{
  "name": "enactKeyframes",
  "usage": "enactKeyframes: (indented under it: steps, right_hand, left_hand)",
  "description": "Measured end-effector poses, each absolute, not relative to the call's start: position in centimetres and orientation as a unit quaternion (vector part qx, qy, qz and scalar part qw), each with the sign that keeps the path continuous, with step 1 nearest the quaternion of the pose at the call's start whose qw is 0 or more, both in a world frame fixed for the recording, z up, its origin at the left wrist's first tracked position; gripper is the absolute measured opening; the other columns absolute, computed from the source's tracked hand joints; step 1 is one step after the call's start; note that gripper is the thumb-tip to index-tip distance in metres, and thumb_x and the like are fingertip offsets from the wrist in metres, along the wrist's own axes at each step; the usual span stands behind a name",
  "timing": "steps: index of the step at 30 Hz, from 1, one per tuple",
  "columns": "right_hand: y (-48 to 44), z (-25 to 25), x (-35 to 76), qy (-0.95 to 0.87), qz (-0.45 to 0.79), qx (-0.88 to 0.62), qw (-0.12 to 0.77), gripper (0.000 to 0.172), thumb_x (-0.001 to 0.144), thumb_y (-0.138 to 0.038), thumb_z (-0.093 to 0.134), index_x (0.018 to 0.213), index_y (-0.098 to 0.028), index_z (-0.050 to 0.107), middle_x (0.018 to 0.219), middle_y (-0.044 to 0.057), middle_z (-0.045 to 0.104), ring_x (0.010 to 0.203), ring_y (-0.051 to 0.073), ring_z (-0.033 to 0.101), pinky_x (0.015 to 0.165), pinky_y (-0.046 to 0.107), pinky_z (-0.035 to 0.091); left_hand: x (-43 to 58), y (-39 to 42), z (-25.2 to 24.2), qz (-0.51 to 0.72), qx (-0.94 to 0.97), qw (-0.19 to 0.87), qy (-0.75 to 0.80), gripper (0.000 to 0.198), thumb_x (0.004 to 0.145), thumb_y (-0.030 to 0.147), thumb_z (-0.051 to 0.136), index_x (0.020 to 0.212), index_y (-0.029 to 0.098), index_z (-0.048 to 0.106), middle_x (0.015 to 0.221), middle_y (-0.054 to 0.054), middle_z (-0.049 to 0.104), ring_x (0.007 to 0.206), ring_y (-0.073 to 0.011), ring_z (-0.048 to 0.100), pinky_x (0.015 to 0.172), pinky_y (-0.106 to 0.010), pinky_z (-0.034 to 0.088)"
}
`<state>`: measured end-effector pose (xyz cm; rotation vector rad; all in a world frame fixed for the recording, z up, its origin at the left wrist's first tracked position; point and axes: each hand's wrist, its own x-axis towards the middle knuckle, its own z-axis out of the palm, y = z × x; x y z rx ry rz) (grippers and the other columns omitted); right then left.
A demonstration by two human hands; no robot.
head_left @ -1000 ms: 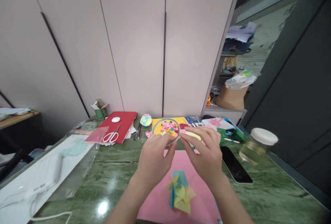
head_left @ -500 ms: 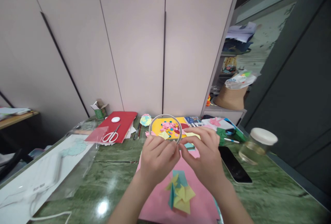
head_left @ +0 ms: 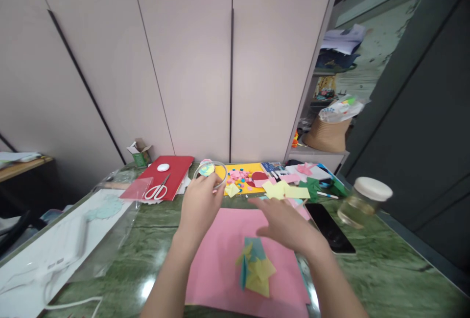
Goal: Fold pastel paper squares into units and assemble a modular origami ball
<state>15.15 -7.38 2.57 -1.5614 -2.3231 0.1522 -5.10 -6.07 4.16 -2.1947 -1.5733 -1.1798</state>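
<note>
My left hand (head_left: 201, 200) is closed around the near side of a thin, pale ring that looks like a roll of tape (head_left: 222, 167), raised over the back of the table. My right hand (head_left: 282, 222) hovers above the pink paper sheet (head_left: 220, 254), its fingers stretched and thumb apart; nothing shows in it. Between my forearms, folded yellow and teal paper pieces (head_left: 257, 270) lie on the pink sheet. Just beyond my right fingertips are pale yellow paper pieces (head_left: 276, 190).
White-handled scissors (head_left: 157, 191) rest by a red folder (head_left: 172, 173) at the left. Small pink, yellow and blue bits lie on a yellow sheet (head_left: 253, 168). A black phone (head_left: 332, 230) and a lidded jar (head_left: 362, 205) stand at the right. Cabinet doors rise behind.
My hands have come apart. The left one has moved left with the ring, and the right one has let go of its edge, dropping lower over the pink sheet with fingers extended.
</note>
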Motion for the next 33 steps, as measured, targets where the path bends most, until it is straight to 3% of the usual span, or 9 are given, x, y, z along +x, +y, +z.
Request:
enactKeyframes:
  steps: [3, 6, 11, 16, 19, 23, 28, 33]
  right_hand:
    - [-7.1, 0.8, 14.2, -0.841, 0.096, -0.528, 0.064, 0.064, 0.062, -0.016, 0.069, 0.123, -0.025, 0.050, 0.092, 0.008, 0.068, 0.087, 0.029, 0.063, 0.072, 0.037, 0.042]
    - [-6.0, -1.3, 13.1, -0.846, 0.108, -0.521, 0.042, 0.072, 0.052, -0.006, 0.070, 0.119, -0.025, 0.054, 0.081, 0.007, 0.069, 0.078, 0.027, 0.064, 0.062, 0.030, 0.042]
    - [-4.7, -2.4, 12.6, -0.858, 0.117, -0.497, 0.065, 0.060, 0.059, 0.006, 0.052, 0.109, -0.026, 0.061, 0.079, 0.004, 0.069, 0.074, 0.020, 0.064, 0.053, 0.022, 0.037]
    - [-5.3, 0.5, 13.3, -0.846, 0.099, -0.496, 0.169, 0.073, 0.074, -0.001, 0.041, 0.139, -0.029, 0.024, 0.074, -0.001, 0.064, 0.067, 0.014, 0.059, 0.058, 0.022, 0.039]
    - [-5.6, 2.1, 13.9, -0.807, 0.076, -0.497, 0.309, 0.069, 0.078, -0.006, 0.041, 0.140, -0.028, 0.023, 0.078, -0.001, 0.062, 0.073, 0.015, 0.058, 0.066, 0.025, 0.042]
    - [-6.1, 3.2, 14.7, -0.742, 0.084, -0.499, 0.440, 0.067, 0.080, -0.013, 0.048, 0.140, -0.027, 0.022, 0.080, -0.001, 0.061, 0.073, 0.015, 0.056, 0.070, 0.027, 0.044]
    - [-6.6, 3.9, 15.3, -0.677, 0.094, -0.507, 0.525, 0.068, 0.079, -0.019, 0.053, 0.140, -0.024, 0.022, 0.078, -0.001, 0.062, 0.063, 0.013, 0.053, 0.064, 0.026, 0.046]
    - [-6.9, 3.9, 15.2, -0.613, 0.012, -0.480, 0.627, 0.068, 0.079, -0.021, 0.056, 0.139, -0.023, 0.022, 0.077, 0.000, 0.062, 0.063, 0.014, 0.054, 0.067, 0.031, 0.048]
  left_hand:
    - [-6.4, -4.2, 3.4, -0.207, -0.757, 0.043, -0.618, 0.015, 0.086, 0.029, 0.043, 0.086, 0.020, 0.054, 0.081, -0.007, 0.066, 0.078, -0.0224, 0.060, 0.064, -0.030, 0.038]
    - [-7.1, -3.1, 2.4, -0.144, -0.764, 0.015, -0.629, 0.015, 0.084, 0.027, 0.045, 0.089, 0.018, 0.056, 0.079, -0.010, 0.067, 0.076, -0.0250, 0.062, 0.062, -0.030, 0.038]
    - [-7.4, -2.4, 1.3, -0.085, -0.769, -0.028, -0.634, 0.016, 0.079, 0.021, 0.052, 0.092, 0.016, 0.060, 0.081, -0.012, 0.068, 0.077, -0.0248, 0.064, 0.063, -0.030, 0.041]
    - [-7.8, -1.3, 0.1, -0.058, -0.767, -0.073, -0.635, 0.014, 0.082, 0.022, 0.052, 0.090, 0.014, 0.061, 0.085, -0.010, 0.066, 0.082, -0.0229, 0.062, 0.072, -0.036, 0.046]
    - [-8.1, 0.0, -1.1, -0.046, -0.758, -0.111, -0.641, 0.025, 0.086, 0.030, 0.052, 0.103, 0.014, 0.057, 0.102, -0.007, 0.061, 0.089, -0.0187, 0.060, 0.078, -0.039, 0.049]
    - [-8.1, 1.1, -2.2, -0.073, -0.755, -0.167, -0.630, 0.032, 0.086, 0.030, 0.052, 0.114, 0.016, 0.052, 0.115, -0.009, 0.055, 0.097, -0.0200, 0.058, 0.080, -0.040, 0.050]
    - [-6.9, 0.1, -1.0, -0.167, -0.758, -0.244, -0.581, 0.027, 0.082, 0.033, 0.053, 0.099, 0.013, 0.061, 0.102, -0.013, 0.063, 0.097, -0.0250, 0.058, 0.084, -0.040, 0.044]
    - [-5.2, -2.6, 1.4, -0.183, -0.767, -0.425, -0.445, 0.054, 0.089, 0.044, 0.021, 0.085, 0.012, 0.065, 0.077, -0.012, 0.071, 0.072, -0.0210, 0.066, 0.069, -0.033, 0.049]
